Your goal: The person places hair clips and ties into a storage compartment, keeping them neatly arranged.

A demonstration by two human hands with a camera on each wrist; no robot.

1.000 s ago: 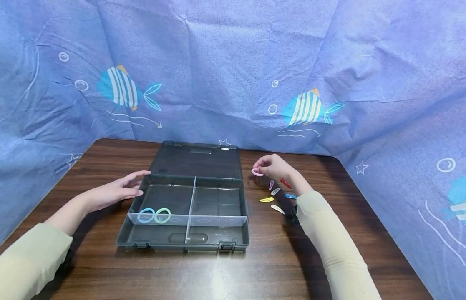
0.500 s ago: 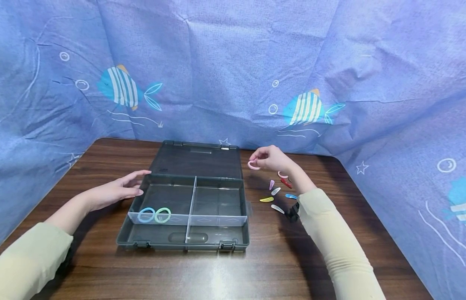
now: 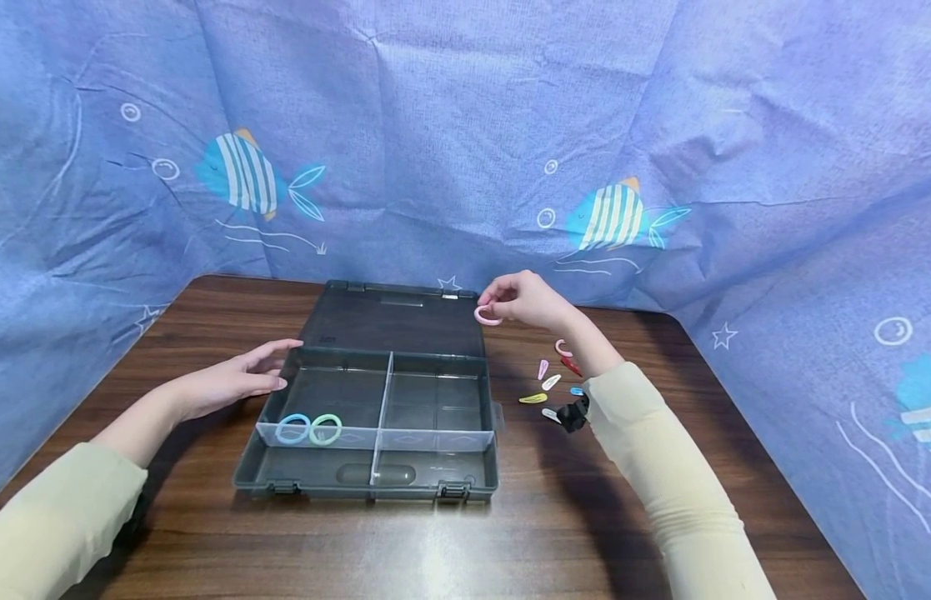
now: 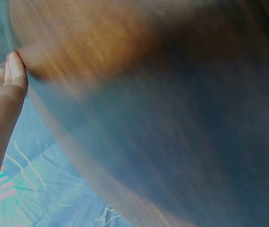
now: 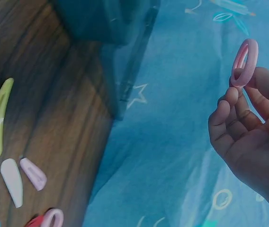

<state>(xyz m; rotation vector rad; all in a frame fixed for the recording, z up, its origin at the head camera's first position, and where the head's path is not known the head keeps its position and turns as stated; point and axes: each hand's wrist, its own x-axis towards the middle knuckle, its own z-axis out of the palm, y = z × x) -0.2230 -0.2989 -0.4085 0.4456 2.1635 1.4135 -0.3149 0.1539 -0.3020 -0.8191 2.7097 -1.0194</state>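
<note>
In the head view my right hand (image 3: pixel 528 302) pinches a pink hair tie (image 3: pixel 478 317) between thumb and fingertips, raised near the right edge of the lid. The right wrist view shows this hair tie (image 5: pixel 251 61) upright in the fingertips. My left hand (image 3: pixel 225 386) rests against the left side of a grey, see-through divided box (image 3: pixel 330 383), fingers loosely extended. A blue hair tie (image 3: pixel 279 427) and a green hair tie (image 3: pixel 339 430) lie side by side in its back left compartment, by the clear divider. Only part of the left hand (image 4: pixel 9 90) shows in the left wrist view.
The box's lid (image 3: pixel 393 325) lies folded back. Right of the box are a yellow snap clip (image 3: pixel 533 399), a pale purple clip (image 3: pixel 543 369), a red clip (image 3: pixel 571 366), other clips and another pink hair tie (image 3: pixel 559 348). A blue fish-print cloth (image 3: pixel 450 125) hangs behind the table.
My right hand has lifted the pink hair tie from near the table and carried it up and left towards the lid. A second pink hair tie has come into view. The left hand stays put.
</note>
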